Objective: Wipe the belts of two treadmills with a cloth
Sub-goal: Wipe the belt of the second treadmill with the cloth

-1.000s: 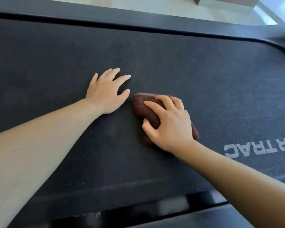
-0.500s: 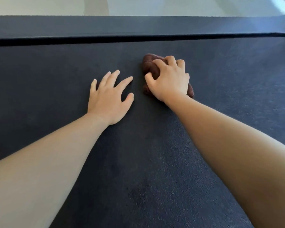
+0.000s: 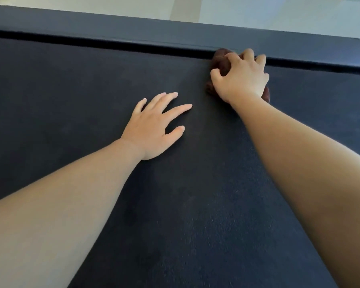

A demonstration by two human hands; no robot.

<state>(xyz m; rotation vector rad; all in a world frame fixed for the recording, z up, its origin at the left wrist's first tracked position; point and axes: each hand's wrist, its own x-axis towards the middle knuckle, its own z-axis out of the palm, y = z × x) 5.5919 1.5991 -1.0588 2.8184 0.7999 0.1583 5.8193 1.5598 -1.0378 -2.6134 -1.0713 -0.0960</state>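
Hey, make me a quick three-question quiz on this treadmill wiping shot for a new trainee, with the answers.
1. Which hand holds the brown cloth? A left, B right, C both.
2. True or false: the left hand lies flat on the belt, fingers spread.
3. Fill in: the cloth is at the belt's far edge, next to the side ____.
Key: 1 B, the right hand; 2 true; 3 rail.
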